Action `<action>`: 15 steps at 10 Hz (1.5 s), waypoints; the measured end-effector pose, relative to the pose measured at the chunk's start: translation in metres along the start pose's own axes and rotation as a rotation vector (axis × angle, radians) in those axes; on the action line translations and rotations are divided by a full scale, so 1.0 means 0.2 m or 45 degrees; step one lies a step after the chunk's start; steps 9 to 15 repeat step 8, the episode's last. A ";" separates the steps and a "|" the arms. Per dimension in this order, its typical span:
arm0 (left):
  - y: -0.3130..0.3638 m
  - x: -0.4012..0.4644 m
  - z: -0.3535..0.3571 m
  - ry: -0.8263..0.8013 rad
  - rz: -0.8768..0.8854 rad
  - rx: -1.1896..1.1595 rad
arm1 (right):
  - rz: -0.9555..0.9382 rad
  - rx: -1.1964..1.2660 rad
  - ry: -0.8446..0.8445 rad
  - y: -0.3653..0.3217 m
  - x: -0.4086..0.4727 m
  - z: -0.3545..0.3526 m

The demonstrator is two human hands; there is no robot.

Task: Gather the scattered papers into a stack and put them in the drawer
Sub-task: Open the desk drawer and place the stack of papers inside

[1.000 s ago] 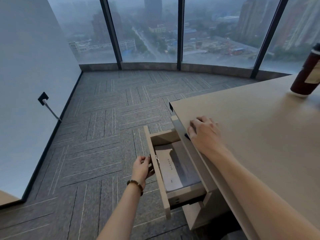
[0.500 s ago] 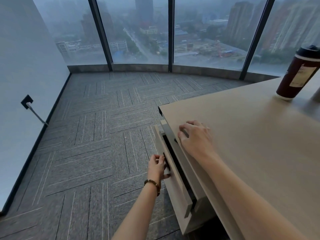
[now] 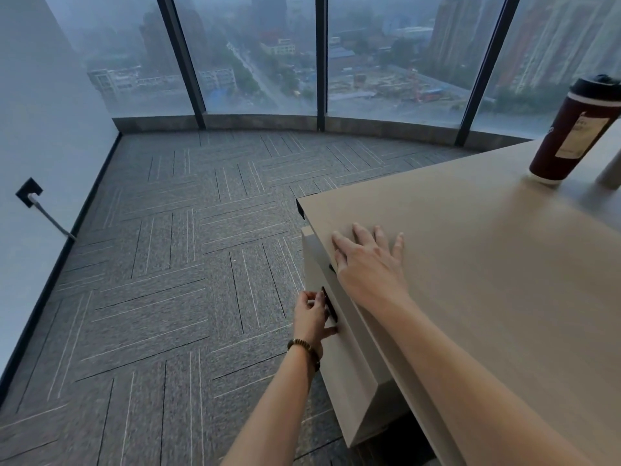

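Far left there's just grey carpet (image 3: 161, 280), nothing going on there. Moving right, the left hand (image 3: 311, 317) is at the drawer front (image 3: 339, 331), fingers curled loosely around the dark handle (image 3: 329, 304), with the thumb on the near side touching the panel. The handle's long axis runs near-to-far along the drawer face, so the fingers sit directly to its left and any push goes straight right into the cabinet.

The drawer looks flush with the cabinet, so I'd call it closed, though the angle's steep enough that I can't rule out a sliver of gap. No papers visible anywhere; presumably they're inside that drawer.

Right of that, the right hand (image 3: 368, 264) lies flat on the near-left edge of the desk (image 3: 470, 280), all 4 fingers spread and pointing away, thumb hooked over the edge, holding nothing. So the left hand's the 1 on the drawer.

Far right, 1 dark red cup (image 3: 571, 129) stands upright on the desk, well apart from both hands.
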State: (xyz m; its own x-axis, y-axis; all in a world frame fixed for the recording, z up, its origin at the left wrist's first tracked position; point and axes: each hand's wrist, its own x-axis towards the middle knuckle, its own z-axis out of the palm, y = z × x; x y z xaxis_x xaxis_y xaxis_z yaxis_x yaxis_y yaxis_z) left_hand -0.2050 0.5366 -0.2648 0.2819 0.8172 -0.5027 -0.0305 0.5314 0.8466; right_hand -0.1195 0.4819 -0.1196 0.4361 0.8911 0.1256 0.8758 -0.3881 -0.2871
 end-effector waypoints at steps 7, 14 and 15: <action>0.06 -0.07 -0.12 -0.094 -0.060 -0.026 | 0.000 0.165 0.043 0.01 -0.02 -0.03; 0.14 -0.14 -0.16 -0.002 0.023 -0.103 | 0.078 0.528 0.089 0.04 -0.03 -0.11; 0.14 -0.14 -0.16 -0.002 0.023 -0.103 | 0.078 0.528 0.089 0.04 -0.03 -0.11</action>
